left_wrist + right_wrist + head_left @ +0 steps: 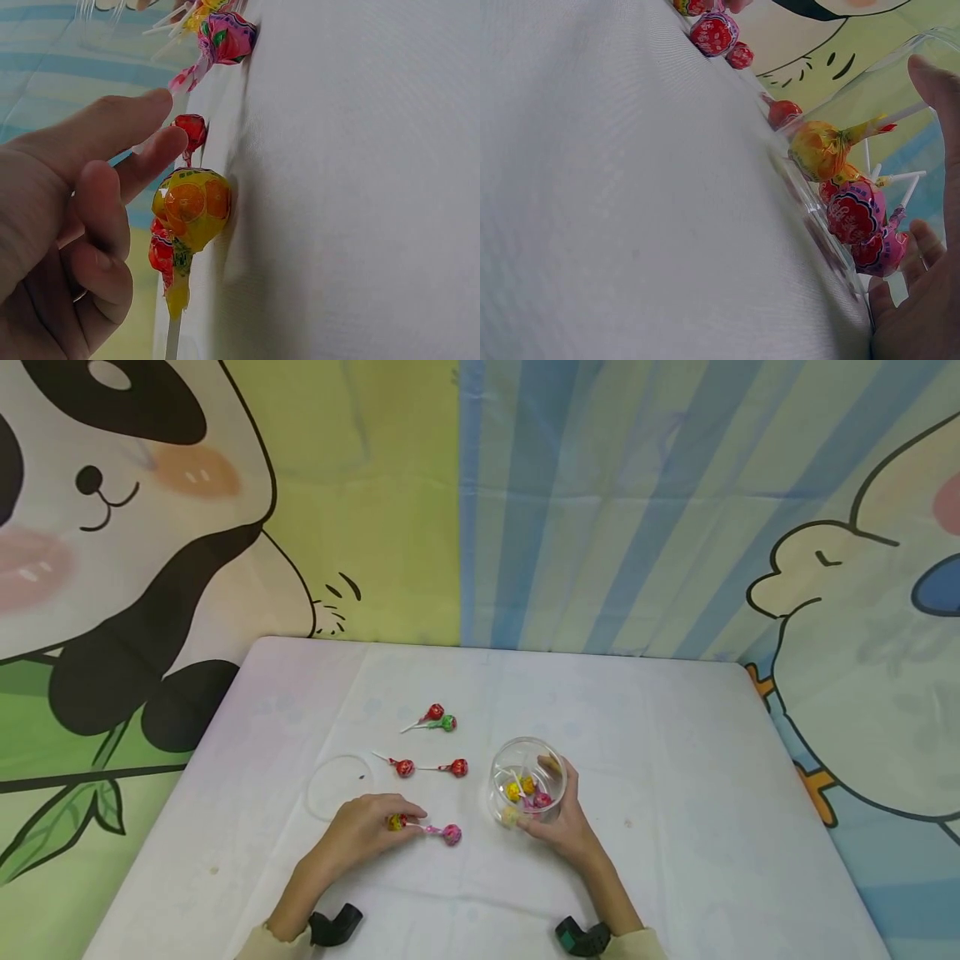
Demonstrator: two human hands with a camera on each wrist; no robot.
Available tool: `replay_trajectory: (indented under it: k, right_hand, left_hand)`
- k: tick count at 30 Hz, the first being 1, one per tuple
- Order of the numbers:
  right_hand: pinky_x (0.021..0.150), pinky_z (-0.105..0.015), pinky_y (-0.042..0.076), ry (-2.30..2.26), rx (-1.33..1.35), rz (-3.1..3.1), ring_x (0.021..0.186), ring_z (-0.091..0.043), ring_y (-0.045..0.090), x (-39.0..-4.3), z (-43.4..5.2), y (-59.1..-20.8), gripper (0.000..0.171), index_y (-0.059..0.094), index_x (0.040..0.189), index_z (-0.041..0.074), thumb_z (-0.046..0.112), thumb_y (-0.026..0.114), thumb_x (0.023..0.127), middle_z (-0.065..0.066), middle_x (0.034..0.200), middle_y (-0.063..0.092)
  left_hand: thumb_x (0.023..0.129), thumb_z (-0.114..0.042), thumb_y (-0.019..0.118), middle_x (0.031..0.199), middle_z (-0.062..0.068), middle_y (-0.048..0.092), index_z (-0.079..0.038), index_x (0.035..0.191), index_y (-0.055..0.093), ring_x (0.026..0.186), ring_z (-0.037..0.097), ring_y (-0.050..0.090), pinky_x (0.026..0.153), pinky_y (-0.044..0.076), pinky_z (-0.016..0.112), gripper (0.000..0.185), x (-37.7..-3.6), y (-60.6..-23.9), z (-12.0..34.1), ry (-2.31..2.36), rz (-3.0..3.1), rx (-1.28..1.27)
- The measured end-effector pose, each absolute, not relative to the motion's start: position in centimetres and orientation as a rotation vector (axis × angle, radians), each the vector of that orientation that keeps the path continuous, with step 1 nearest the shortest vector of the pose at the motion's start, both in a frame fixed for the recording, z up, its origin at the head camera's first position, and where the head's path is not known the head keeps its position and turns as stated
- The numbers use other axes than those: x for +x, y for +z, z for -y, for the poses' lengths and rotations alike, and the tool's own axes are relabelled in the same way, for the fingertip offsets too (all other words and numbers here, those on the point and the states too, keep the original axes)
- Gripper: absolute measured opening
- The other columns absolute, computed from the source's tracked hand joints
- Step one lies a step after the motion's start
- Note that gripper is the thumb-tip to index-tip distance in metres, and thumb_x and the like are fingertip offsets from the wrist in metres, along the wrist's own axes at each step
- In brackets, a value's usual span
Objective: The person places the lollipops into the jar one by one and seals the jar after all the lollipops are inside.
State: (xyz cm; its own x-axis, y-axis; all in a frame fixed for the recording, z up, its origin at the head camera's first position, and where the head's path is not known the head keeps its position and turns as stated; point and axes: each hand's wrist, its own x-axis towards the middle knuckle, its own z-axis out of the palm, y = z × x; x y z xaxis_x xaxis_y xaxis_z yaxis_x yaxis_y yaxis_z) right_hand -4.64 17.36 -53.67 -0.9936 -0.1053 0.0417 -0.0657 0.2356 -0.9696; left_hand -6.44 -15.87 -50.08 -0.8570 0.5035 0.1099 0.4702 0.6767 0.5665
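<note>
The yellow-wrapped orange lollipop (395,821) lies on the white cloth-covered tabletop (675,777), right under the fingertips of the left hand (360,831), with a pink-wrapped lollipop (451,834) just beside it to the right. The risk, as I judge it, is a poor pinch: the crinkled wrapper is slick and the head is round, so the sweet could roll or skid away — or the fingers could nudge the pink one along with it. The thin white stick gives little to hold, and the soft cloth may bunch under a pressing fingertip.

In the left wrist view the fingers (105,135) are loosely spread and part-curled, close to the yellow head (191,210); whether they touch it I cannot tell, and they do not clasp it.

The right hand (566,822) wraps round the clear round plastic jar (525,781), thumb on the near side and fingers on the far side, holding it upright on the tabletop. Inside lie several wrapped lollipops (855,214), yellow and pink. A loose hold here could let the light jar tip and spill them.

Further off lie two red lollipops (431,767), a red-and-green pair (438,718), and a clear round lid (339,787) flat on the cloth left of the hand.
</note>
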Motion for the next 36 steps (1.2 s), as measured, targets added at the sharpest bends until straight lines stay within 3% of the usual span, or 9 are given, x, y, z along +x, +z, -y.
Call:
replay_trajectory:
  k: [7,15,23,30,36]
  right_hand:
    - [0.115,-0.067,0.009,-1.92,-0.187,-2.449,0.145,-0.038,0.024,-4.66,-17.35,-53.81,0.106,0.013,0.149,0.019,0.014,0.083,0.069,-0.008,0.153,0.029]
    - [0.115,-0.068,0.008,-1.915,-0.202,-2.46,0.145,-0.038,0.024,-4.84,-17.28,-53.96,0.106,0.013,0.148,0.02,0.016,0.083,0.069,-0.008,0.153,0.029]
    - [0.114,-0.068,0.009,-1.91,-0.203,-2.456,0.146,-0.038,0.024,-4.83,-17.22,-53.74,0.106,0.013,0.148,0.021,0.018,0.083,0.069,-0.007,0.153,0.029]
    - [0.114,-0.068,0.009,-1.894,-0.189,-2.465,0.145,-0.038,0.024,-4.78,-17.35,-53.57,0.105,0.013,0.148,0.021,0.016,0.083,0.069,-0.008,0.153,0.029]
    - [0.114,-0.069,0.008,-1.9,-0.171,-2.455,0.145,-0.038,0.024,-4.67,-17.26,-53.57,0.105,0.013,0.148,0.021,0.019,0.082,0.069,-0.008,0.153,0.029]
  left_hand:
    - [0.079,-0.026,0.08,0.088,-0.02,0.071,-0.03,0.09,0.075,0.082,-0.003,0.062,0.071,0.05,0.022,0.012,-6.46,-49.93,15.88,0.962,-2.792,0.769]
    - [0.079,-0.022,0.08,0.079,-0.02,0.066,-0.031,0.085,0.072,0.059,-0.007,0.043,0.053,0.038,0.015,0.014,-6.55,-50.08,15.92,1.053,-2.729,0.747]
    - [0.08,-0.021,0.079,0.072,-0.019,0.062,-0.028,0.087,0.073,0.056,-0.006,0.044,0.05,0.039,0.016,0.012,-6.46,-50.15,15.96,1.215,-2.655,0.757]
    - [0.084,-0.027,0.076,0.06,-0.004,0.064,-0.026,0.088,0.073,0.049,0.004,0.054,0.046,0.044,0.02,0.005,-6.24,-50.13,15.41,1.463,-2.462,0.612]
    - [0.082,-0.03,0.077,0.058,0.004,0.065,-0.021,0.087,0.073,0.048,0.014,0.056,0.046,0.04,0.02,0.011,-6.19,-50.25,15.14,1.639,-2.421,0.402]
